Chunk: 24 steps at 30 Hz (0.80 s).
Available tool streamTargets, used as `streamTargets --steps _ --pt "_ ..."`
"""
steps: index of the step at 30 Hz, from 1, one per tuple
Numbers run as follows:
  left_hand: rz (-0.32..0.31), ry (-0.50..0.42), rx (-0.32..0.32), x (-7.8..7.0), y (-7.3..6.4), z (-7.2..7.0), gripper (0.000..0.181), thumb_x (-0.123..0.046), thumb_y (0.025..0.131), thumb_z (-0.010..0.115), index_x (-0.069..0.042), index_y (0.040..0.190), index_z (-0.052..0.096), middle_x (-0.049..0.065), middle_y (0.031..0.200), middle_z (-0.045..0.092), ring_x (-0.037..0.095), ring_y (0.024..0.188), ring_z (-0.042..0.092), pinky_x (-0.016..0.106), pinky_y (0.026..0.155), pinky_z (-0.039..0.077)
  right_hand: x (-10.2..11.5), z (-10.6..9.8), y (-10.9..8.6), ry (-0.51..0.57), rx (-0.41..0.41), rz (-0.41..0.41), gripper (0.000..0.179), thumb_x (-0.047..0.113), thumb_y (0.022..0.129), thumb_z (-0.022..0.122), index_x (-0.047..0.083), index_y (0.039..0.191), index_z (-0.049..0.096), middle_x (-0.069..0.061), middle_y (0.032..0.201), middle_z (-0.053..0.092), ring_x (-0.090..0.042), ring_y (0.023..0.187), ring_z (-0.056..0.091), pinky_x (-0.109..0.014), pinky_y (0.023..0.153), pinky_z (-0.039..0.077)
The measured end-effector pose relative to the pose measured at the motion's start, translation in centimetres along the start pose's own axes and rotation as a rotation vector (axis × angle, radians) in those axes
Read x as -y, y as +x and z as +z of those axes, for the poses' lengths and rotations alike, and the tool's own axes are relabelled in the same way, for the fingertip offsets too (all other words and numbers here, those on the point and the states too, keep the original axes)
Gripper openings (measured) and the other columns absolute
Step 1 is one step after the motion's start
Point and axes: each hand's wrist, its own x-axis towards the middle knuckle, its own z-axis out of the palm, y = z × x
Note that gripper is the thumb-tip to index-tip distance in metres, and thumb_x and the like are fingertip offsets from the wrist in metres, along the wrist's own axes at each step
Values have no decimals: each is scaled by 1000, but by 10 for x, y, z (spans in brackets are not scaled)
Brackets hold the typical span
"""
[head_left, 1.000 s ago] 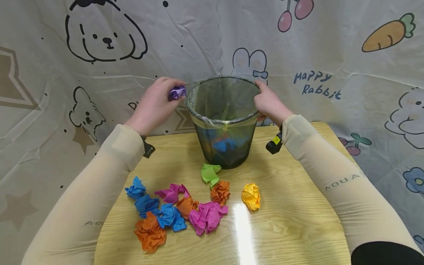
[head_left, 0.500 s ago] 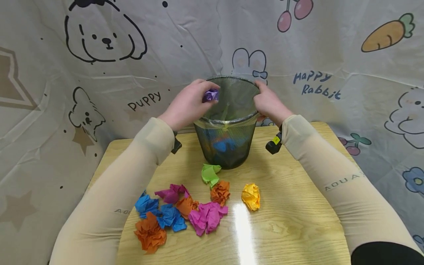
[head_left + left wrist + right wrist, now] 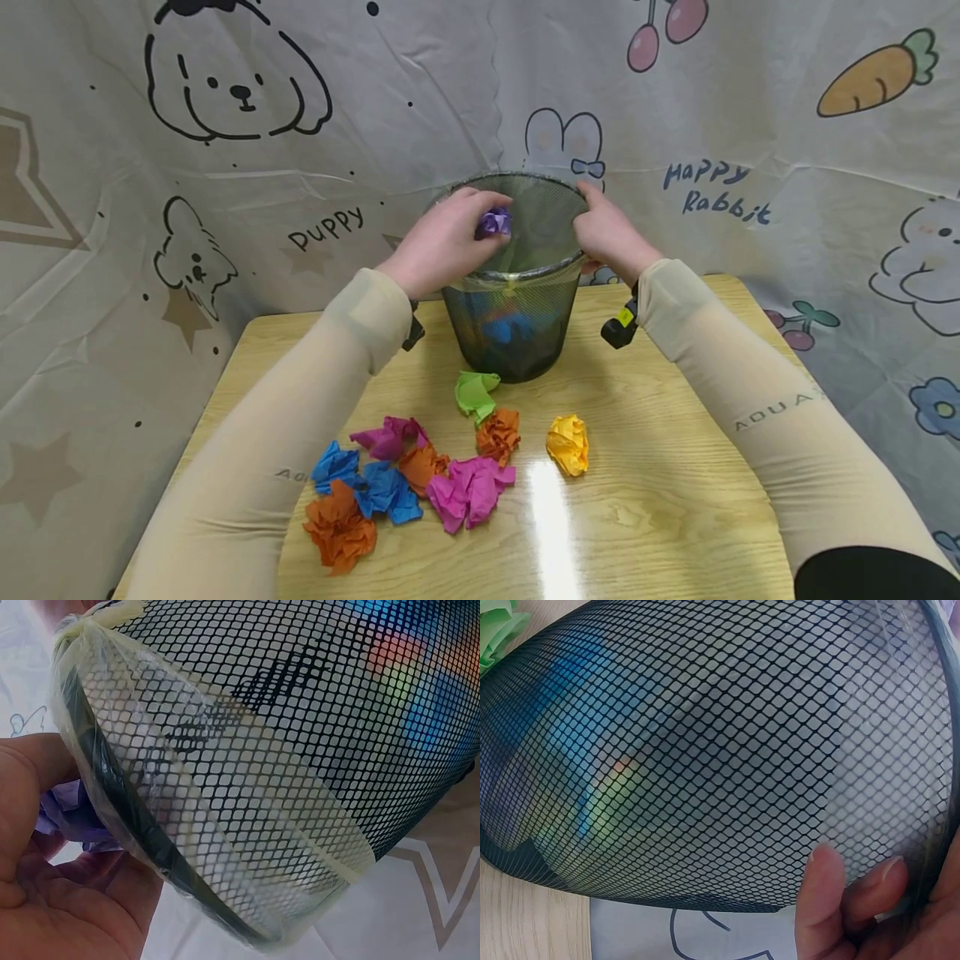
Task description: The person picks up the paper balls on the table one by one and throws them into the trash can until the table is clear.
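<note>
A black mesh wastebasket (image 3: pixel 517 329), lined with a clear plastic bag, stands at the back of the table with colored paper showing through its side. My left hand (image 3: pixel 453 237) is over the basket's opening and pinches a crumpled purple paper ball (image 3: pixel 495 222). In the left wrist view, part of that purple paper (image 3: pixel 75 817) shows between thumb and fingers beside the bagged rim (image 3: pixel 161 851). With its thumb at the rim, my right hand (image 3: pixel 611 229) grips the basket's right side; in the right wrist view its fingertips (image 3: pixel 823 877) lie against the mesh outside.
Several crumpled paper balls lie in front of the basket: a green one (image 3: pixel 477 393), a yellow one (image 3: pixel 567 446), plus orange (image 3: pixel 340 527), blue (image 3: pixel 388 492) and pink (image 3: pixel 471 493) ones. A printed cloth (image 3: pixel 420 67) hangs behind the wooden table (image 3: pixel 660 467).
My left hand has carried the purple paper ball rightward from beside the basket to over its opening. My right hand has kept its hold on the rim.
</note>
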Motion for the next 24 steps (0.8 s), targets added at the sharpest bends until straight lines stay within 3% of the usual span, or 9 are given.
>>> streamTargets --steps 9,15,24 --pt "-24 23 30 0 0 3 62 -35 102 65 -15 157 44 9 152 48 22 135 50 38 111 42 0 0 0 1 -2 4 73 5 103 26 27 167 -1 -3 172 2 -13 46 31 -39 62 58" --pt "-10 74 7 2 -2 1 76 -56 101 57 -21 163 31 2 162 37 24 148 35 44 121 27 -1 0 0 4 2 1 73 5 103 26 28 167 -1 -3 172 1 -12 47 31 -39 60 58" --pt "-42 68 -23 18 -12 -1 78 -66 101 44 -25 165 24 8 166 28 26 153 23 48 124 15 -2 -1 2 5 -4 -3 74 5 102 27 27 167 0 -3 172 3 -13 47 31 -42 63 59"
